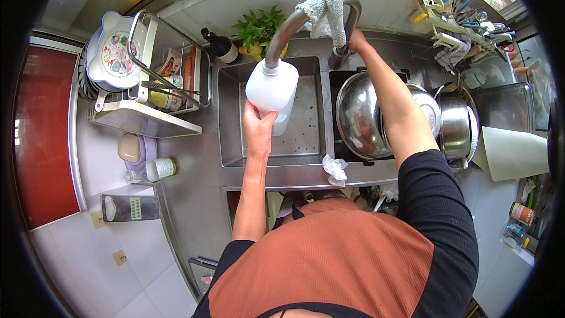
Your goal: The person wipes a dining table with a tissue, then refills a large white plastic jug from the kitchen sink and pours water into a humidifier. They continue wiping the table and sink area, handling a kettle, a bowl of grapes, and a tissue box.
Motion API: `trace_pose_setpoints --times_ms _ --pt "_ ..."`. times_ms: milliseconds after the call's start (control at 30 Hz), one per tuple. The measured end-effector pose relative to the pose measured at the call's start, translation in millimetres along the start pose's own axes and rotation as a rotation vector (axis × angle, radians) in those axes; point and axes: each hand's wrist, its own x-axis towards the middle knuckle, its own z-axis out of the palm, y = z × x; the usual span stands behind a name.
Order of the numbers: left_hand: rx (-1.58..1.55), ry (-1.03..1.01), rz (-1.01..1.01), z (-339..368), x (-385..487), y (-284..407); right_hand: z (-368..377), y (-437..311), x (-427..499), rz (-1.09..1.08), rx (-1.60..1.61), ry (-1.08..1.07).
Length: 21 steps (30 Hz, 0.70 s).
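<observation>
My left hand (pixel 258 127) grips a translucent white plastic bottle (pixel 271 88) from below and holds it over the left basin of the stainless steel sink (pixel 304 137). The bottle's neck is right under the spout of the curved metal faucet (pixel 284 37). Whether water runs into it cannot be seen. A pale knitted cloth (pixel 324 15) hangs over the faucet's arch. Beyond the faucet base, my right hand (pixel 356 40) reaches to the tap's rear side; its fingers are mostly hidden, so its grip cannot be made out.
Metal bowls (pixel 359 117) and pots (pixel 454 123) fill the right side. A crumpled tissue (pixel 335 170) lies on the sink's front edge. Behind stand a dark bottle (pixel 219 46) and a potted plant (pixel 260 28). A dish rack (pixel 145 117) and a clear jar (pixel 152 170) are at left.
</observation>
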Motion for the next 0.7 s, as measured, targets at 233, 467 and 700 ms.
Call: trace_pose_setpoints --times_ms 233,467,700 --pt "0.002 0.006 0.004 -1.2 0.5 -1.8 -4.1 -5.4 -4.4 -0.046 -0.05 0.017" --pt "-0.019 0.011 0.003 -3.2 0.7 -6.3 -5.5 -4.9 -11.3 -0.055 -0.032 0.022" --pt "-0.021 0.009 0.003 -4.5 0.1 -9.4 1.2 11.0 -2.3 -0.038 -0.016 0.005"
